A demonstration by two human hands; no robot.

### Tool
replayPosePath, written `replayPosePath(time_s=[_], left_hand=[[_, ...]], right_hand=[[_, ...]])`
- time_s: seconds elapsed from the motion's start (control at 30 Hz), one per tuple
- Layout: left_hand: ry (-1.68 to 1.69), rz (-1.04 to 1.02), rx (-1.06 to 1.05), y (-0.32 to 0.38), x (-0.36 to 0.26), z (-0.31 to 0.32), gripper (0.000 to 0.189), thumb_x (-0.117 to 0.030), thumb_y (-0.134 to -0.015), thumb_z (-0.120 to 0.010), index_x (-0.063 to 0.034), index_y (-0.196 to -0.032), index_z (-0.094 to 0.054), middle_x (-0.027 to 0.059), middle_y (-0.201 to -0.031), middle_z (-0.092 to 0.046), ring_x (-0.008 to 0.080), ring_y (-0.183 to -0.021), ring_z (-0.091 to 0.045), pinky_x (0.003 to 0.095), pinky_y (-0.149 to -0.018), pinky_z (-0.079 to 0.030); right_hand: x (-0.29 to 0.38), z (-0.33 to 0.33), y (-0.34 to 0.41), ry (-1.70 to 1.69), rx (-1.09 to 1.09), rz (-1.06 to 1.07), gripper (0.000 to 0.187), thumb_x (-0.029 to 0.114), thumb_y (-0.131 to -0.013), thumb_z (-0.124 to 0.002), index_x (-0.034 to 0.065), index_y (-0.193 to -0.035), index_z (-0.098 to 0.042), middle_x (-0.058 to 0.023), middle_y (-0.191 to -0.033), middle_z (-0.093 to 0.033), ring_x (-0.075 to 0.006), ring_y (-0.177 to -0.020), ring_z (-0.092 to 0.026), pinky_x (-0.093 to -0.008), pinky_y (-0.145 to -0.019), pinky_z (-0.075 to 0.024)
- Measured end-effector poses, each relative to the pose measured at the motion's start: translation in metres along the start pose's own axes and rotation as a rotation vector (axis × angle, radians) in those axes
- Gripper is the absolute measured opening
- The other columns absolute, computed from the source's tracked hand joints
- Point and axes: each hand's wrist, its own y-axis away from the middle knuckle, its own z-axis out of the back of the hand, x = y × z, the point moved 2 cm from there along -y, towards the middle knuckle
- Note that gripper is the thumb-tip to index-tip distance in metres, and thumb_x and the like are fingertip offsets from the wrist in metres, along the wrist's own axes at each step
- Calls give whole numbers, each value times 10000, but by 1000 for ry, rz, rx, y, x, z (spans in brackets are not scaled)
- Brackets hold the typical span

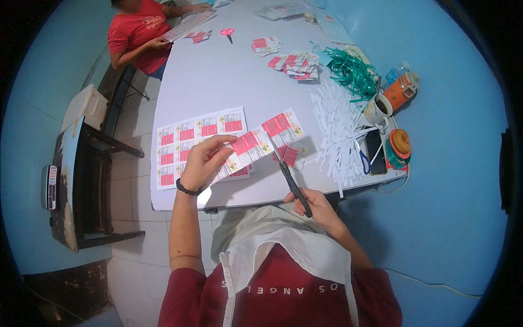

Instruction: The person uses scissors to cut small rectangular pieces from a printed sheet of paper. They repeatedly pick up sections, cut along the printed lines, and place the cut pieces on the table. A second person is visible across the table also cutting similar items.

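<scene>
My left hand (210, 157) pinches a strip of printed labels (245, 147) between thumb and fingers, raised over the table. The strip is white with pink blocks and small coloured pictures. In my right hand (316, 206) is a pair of black-handled scissors (292, 180). Their blades meet the strip at the gap between its last two labels, near the right end. Below the strip lie stacked sheets of uncut labels (192, 137), partly covered by my left hand. A few cut labels (291, 157) rest on the table under the blades.
White paper offcuts (335, 131) and green ribbon (351, 71) cover the right side. Beside them stand a mug of dark drink (376, 109), an orange bottle (400, 90) and a phone (376, 151). Piles of cut labels (298, 65) and pink scissors (227, 34) lie farther back. A co-worker (141, 36) holds a sheet.
</scene>
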Motion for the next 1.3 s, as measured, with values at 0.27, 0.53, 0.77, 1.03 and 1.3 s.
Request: replayPosePath(time_s=[0.27,0.53,0.77,1.03,1.3], left_hand=[[76,1,75,-2,2,-14,245,-24,-928,-602,-19,-1168,-647,-4,-858,-640,25,-752,-520,178,-653,-426],[66,-23,82,-4,3,-18,254,-24,-923,-607,-20,-1174,-647,4,-884,-645,30,-754,-518,183,-660,-430],[15,-33,120,-7,9,-30,254,-58,-910,-630,-19,-1160,-654,-8,-852,-629,47,-735,-519,208,-664,-446],[-66,18,148,-12,22,-33,250,-70,-912,-631,-23,-1157,-656,-20,-822,-602,41,-741,-515,205,-671,-447],[-154,85,199,-11,35,-28,243,-107,-924,-625,-45,-1156,-659,14,-867,-660,69,-763,-571,226,-691,-483]], right_hand=[[-2,2,-1,31,-4,61,205,116,-963,-521,-8,-1109,-592,80,-721,-437,-8,-634,-373,-175,-573,-281],[-3,3,1,50,-51,42,219,126,-957,-524,-2,-1121,-593,83,-699,-416,-19,-627,-368,-184,-576,-277],[-7,3,-1,-41,-81,106,220,206,-964,-542,32,-1077,-616,87,-715,-412,-20,-667,-375,-182,-609,-282],[-23,9,0,-11,-144,29,242,215,-977,-538,-6,-1043,-613,86,-695,-414,-16,-632,-373,-193,-566,-278],[-35,11,-10,-34,-150,-9,273,233,-993,-502,-21,-1011,-598,58,-662,-435,-34,-569,-385,-198,-519,-283]])
